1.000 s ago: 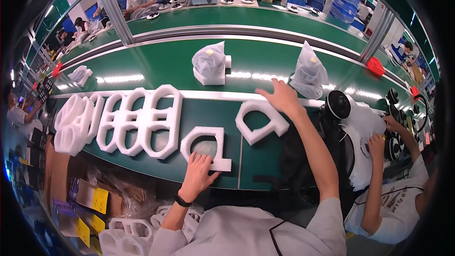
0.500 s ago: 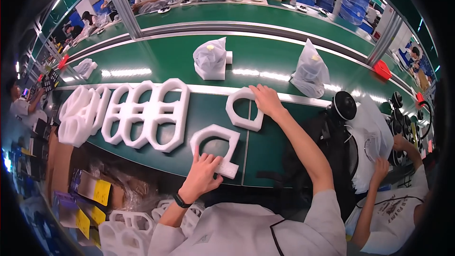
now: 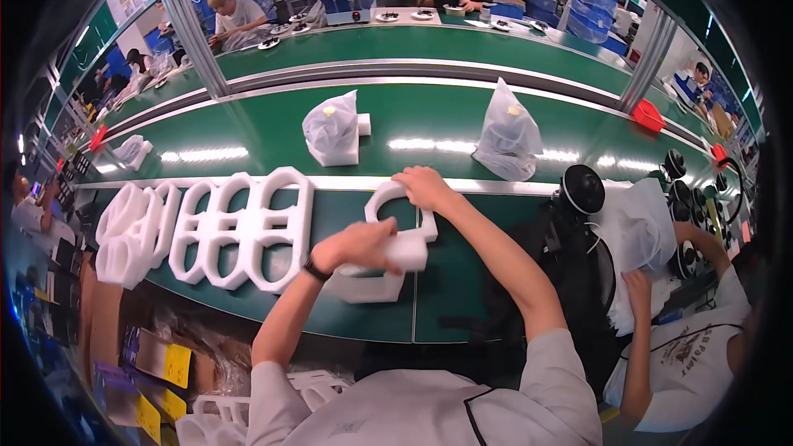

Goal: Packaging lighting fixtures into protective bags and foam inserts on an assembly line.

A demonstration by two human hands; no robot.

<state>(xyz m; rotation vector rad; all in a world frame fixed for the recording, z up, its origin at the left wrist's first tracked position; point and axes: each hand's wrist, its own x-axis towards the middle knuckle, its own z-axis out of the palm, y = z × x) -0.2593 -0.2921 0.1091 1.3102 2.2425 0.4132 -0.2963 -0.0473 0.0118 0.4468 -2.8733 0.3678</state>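
Note:
My left hand [image 3: 362,245], smeared by motion, is closed on a small white foam block [image 3: 411,253]. Beneath it a white foam ring [image 3: 380,289] lies on the green bench, partly hidden by the hand and block. Farther off, my right hand [image 3: 424,188] grips the upper right rim of a second foam ring [image 3: 428,225], whose lower part the left hand and block cover. To the left, several double-holed foam frames [image 3: 304,223] stand side by side on the bench.
Beyond the bench edge, two bagged items [image 3: 332,128] [image 3: 507,134] rest on the green conveyor [image 3: 413,116]. A black bag [image 3: 529,260] and a black round device [image 3: 582,189] are at right, beside a co-worker's hand [image 3: 636,289] at white plastic bags. Cartons [image 3: 161,355] sit lower left.
My left hand has moved up and lifted the foam block off the near ring's corner. The right hand stays at the far ring. The whole view has shifted slightly.

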